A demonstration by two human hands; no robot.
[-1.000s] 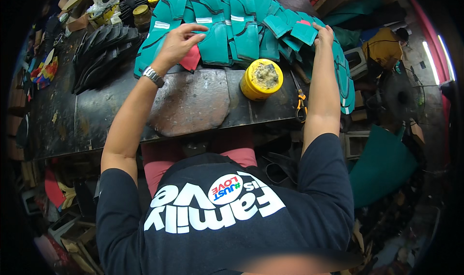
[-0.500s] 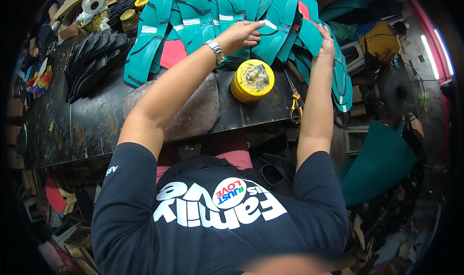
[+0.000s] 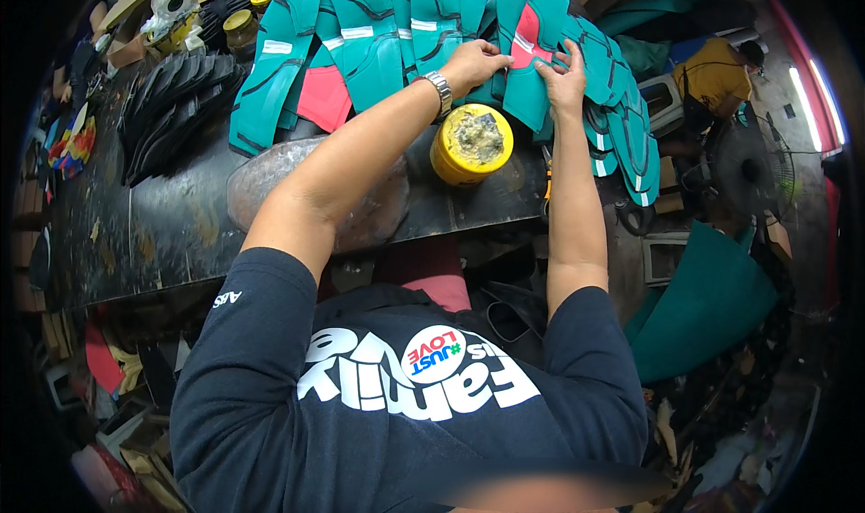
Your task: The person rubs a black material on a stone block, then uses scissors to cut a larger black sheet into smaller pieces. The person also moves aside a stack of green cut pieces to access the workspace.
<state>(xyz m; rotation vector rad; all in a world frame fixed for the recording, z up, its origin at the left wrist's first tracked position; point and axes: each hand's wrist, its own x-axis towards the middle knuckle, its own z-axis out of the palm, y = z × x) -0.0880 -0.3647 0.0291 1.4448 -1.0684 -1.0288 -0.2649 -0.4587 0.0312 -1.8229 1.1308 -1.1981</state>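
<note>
A teal panel (image 3: 523, 101) with a pink patch and a short white strip lies between my hands, on top of other teal panels. My left hand (image 3: 475, 68) pinches its left edge with thumb and fingertips. On its right edge, my right hand (image 3: 564, 82) has the thumb on the face, while the fingers reach past the edge. Several similar teal panels (image 3: 360, 72) with black lines and white strips overlap in a row to the left. More teal panels (image 3: 635, 144) fan out right of my right hand. A yellow tub (image 3: 461, 170) with crusted, pasty matter on top stands just nearer than my hands.
A worn, rounded slab (image 3: 311, 189) rests on the black table (image 3: 162, 243) under my left forearm. Black curved pieces (image 3: 176, 108) are piled at left. My right forearm mostly hides orange-handled scissors (image 3: 548, 184). Beyond the table at right are a fan (image 3: 748, 171) and a person in yellow (image 3: 712, 73).
My right hand has moved left with the teal panel, which now lies with its pink patch showing. My left hand has shifted right and taken the panel's left edge.
</note>
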